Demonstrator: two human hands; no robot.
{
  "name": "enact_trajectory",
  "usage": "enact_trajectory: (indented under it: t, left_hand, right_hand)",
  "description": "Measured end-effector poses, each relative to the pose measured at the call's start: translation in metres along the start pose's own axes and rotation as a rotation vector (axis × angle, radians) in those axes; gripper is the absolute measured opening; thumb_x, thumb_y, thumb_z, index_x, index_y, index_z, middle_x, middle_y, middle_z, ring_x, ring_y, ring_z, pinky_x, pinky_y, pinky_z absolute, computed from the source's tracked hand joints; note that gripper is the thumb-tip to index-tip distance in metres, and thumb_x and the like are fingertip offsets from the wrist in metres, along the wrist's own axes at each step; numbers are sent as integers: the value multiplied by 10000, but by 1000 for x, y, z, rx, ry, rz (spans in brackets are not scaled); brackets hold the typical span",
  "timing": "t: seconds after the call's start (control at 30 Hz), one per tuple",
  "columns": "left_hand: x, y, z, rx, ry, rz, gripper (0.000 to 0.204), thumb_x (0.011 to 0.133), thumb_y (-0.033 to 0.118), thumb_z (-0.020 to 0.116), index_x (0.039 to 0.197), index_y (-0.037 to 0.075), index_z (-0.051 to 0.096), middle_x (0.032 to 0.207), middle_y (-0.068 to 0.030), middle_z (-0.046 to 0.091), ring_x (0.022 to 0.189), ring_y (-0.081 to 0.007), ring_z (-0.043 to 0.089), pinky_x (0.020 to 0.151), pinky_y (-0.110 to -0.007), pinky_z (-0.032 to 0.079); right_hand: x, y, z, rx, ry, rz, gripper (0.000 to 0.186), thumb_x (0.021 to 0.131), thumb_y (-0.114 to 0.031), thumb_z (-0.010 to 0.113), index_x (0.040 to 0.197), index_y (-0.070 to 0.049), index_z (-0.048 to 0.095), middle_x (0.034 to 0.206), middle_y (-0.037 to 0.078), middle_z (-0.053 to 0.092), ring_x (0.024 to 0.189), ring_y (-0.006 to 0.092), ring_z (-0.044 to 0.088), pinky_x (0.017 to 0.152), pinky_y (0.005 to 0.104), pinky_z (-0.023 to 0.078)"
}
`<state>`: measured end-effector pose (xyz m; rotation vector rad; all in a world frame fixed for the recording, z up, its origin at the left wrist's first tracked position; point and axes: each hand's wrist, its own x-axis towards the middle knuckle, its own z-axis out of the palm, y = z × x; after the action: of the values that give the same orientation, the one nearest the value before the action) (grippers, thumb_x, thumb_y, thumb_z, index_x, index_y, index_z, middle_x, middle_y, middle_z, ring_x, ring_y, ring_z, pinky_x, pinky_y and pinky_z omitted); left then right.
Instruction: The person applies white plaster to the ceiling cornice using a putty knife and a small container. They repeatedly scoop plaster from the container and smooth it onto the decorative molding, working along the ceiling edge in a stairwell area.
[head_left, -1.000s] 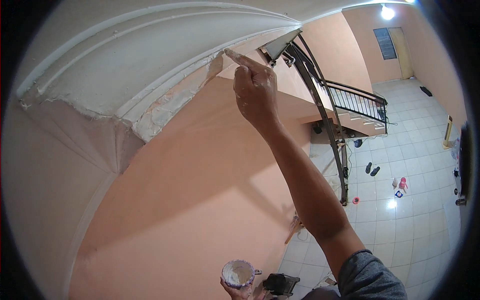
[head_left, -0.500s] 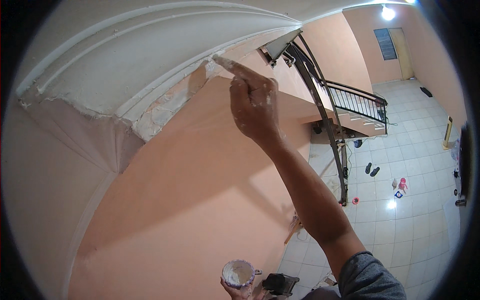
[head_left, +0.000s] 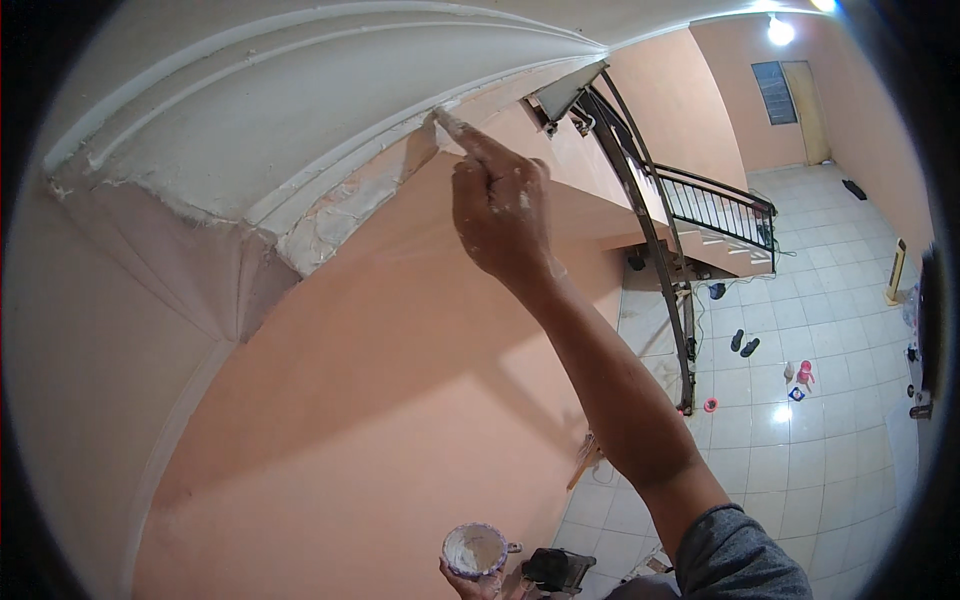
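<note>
Beyond the right fingers [head_left: 480, 147], black railing [head_left: 715, 187] flanks the stairs [head_left: 742, 263].

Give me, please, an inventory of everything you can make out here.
cup: one, whitish and purple, in the left hand
paste: one batch, white, in the cup
moulding: one run, white, upper left
patched strip: one, white and peach, below the moulding
large wall: one, peach, centre
metal frame: one, dark, right of centre
staircase: one, peach, beyond the metal frame
railing: one, black, on the staircase
lights: two, white, top right
door: one, yellowish, upper right
tiled floor: one, white, right
sandals: two, black, on the tiled floor
small floor items: several, pink and dark, not identifiable
sleeve: one, grey, lower right
right hand: one, white-smeared, fingertip at the moulding's lower edge
left hand: one, around the cup, bottom
</note>
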<state>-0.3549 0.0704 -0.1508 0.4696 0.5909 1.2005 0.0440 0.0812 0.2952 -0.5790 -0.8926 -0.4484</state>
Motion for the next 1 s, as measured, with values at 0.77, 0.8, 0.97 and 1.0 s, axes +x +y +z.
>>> enact_trajectory:
  t: [0.77, 0.8, 0.97, 1.0]
  left_hand:
    - [4, -3, -7, 17, 43, -23, 840, 777, 737, 560, 1411, 192, 488, 1387, -129, 559, 1223, -398, 570, 902, -623, 535]
    - [3, -2, -5, 15, 38, -25, 838, 777, 737, 559, 1410, 192, 489, 1387, -130, 559, 1222, -399, 570, 902, -624, 534]
    - [4, -4, 1, 51, 31, -19, 831, 778, 733, 556, 1409, 197, 494, 1378, -127, 567, 1215, -394, 574, 887, -612, 539]
    - [5, -5, 4, 52, 34, -26, 831, 776, 733, 557, 1410, 199, 494, 1376, -126, 569, 1213, -392, 575, 884, -609, 540]
  right_hand:
    - [0, 19, 5, 233, -42, 151, 446, 913, -72, 433, 1294, 93, 596, 564, -43, 399, 517, 37, 351, 478, 241, 327]
    - [-1, 12, 7, 295, -31, 207, 445, 913, -70, 433, 1292, 94, 597, 562, -46, 399, 515, 36, 349, 475, 239, 323]
    - [-7, -2, 11, 467, -51, 309, 442, 922, -81, 428, 1292, 89, 599, 553, -59, 387, 497, 26, 342, 446, 235, 314]
    - [-9, -3, 10, 494, -57, 322, 442, 924, -85, 427, 1292, 88, 600, 551, -62, 385, 493, 24, 342, 440, 235, 313]
